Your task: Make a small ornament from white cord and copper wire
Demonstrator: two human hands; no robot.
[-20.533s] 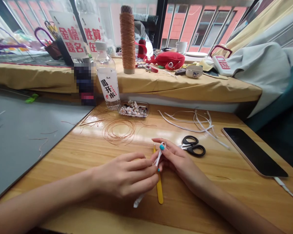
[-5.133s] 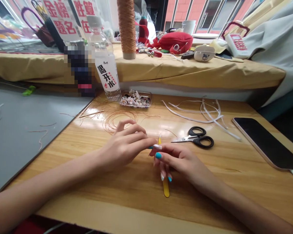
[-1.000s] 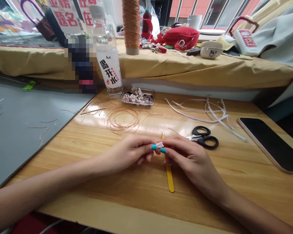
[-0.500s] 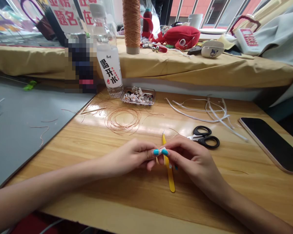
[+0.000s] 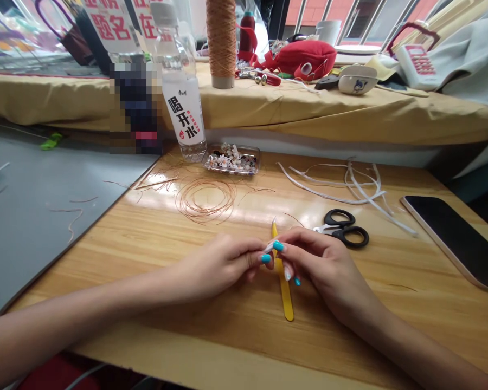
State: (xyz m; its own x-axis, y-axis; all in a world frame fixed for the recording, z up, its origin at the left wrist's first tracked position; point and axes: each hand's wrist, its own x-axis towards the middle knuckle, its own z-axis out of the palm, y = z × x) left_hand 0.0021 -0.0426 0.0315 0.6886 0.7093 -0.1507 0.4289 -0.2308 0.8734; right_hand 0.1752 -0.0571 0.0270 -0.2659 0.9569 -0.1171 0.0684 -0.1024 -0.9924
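Both hands are covering most of a small, narrow white fabric-like strip [image 5: 270, 247], which is lying between the thumbs just above the worktop [image 5: 166, 330]; its ends and exact shape are staying hard to make out. The fingers of the left hand [image 5: 230, 262] and right hand [image 5: 331, 262] are pinching it. The right fingers are partly hiding yellow, flat-handled tweezers [image 5: 286, 303], and the right hand is concealing the blade tips of black-handled scissors [image 5: 352, 236]. The frame is cutting off a tall orange-brown thread spool [image 5: 220, 43] at the top and a dark-screened phone [image 5: 455, 241] at the right, while a pixelated patch [image 5: 136, 111] is masking something at the back left. The worktop is showing glossy, light-brown wood grain, meeting a grey surface [image 5: 32, 216] on the left; behind, a tan cloth-covered ledge [image 5: 309, 114] is running below a barred window [image 5: 353, 27]. A clear plastic bottle [image 5: 184, 108] is bearing "喝开水" on its white label, and red characters including "题名" are showing behind it.
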